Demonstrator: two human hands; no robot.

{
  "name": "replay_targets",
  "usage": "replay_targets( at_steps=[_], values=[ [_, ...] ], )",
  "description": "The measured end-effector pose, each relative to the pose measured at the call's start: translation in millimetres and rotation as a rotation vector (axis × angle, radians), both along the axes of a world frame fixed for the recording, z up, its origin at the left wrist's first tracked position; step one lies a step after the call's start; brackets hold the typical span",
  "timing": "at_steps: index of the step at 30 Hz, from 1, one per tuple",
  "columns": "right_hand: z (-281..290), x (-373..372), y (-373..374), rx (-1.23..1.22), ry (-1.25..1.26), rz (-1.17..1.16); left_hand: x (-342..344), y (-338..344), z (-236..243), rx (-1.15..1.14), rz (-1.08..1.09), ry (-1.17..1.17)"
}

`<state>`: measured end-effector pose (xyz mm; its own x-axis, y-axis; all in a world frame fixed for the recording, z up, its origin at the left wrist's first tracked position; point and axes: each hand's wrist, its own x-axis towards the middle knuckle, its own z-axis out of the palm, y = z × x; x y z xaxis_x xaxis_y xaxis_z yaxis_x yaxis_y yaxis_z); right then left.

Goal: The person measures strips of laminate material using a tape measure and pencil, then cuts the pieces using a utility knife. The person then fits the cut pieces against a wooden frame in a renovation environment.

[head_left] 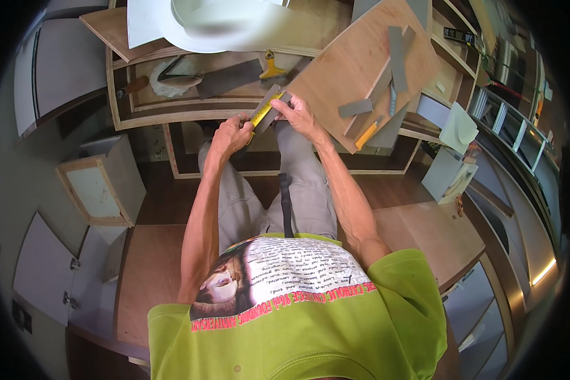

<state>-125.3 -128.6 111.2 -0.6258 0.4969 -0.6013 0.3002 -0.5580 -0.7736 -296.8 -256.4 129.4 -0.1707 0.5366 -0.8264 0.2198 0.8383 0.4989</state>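
Observation:
Over my knees, my left hand [233, 133] is closed around the lower end of a yellow tape measure [261, 114]. Its blade lies along a narrow grey strip [267, 122] that slants up to the right. My right hand [299, 118] pinches the strip near its upper end, with the thumb on top beside the blade. The tape's case is mostly hidden by my left fingers. Right of my hands, a plywood board [335, 66] carries several grey strips [396, 60], a short grey piece [355, 107] and an orange-handled tool [366, 135].
An open wooden frame [171, 118] ahead holds a yellow-handled scraper [272, 65], a dark grey sheet [230, 78] and a black-handled tool [176, 71]. A large white round object [215, 28] sits beyond. A box [101, 183] stands left; a ladder [520, 139] lies far right.

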Motion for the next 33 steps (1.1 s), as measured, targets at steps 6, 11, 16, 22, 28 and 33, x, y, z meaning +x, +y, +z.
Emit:
replay_targets(
  at_steps=[6,11,16,22,28,33],
  values=[
    [0,15,2,-0.001,0.003,-0.017,4,14,7,-0.030,-0.072,-0.087],
    [3,21,-1,0.016,0.009,0.009,12,3,-13,-0.027,-0.037,-0.154],
    [30,29,15,0.328,-0.112,-0.180,14,-7,-19,-0.023,-0.048,-0.129],
    [295,79,99,0.619,0.539,-0.192,12,27,-13,-0.008,-0.275,-0.137],
    [394,49,98,0.746,0.915,0.393,9,34,-39,-0.025,-0.312,-0.054],
    [383,51,94,0.773,0.880,0.410,22,69,-78,0.041,-0.574,0.049]
  ],
)
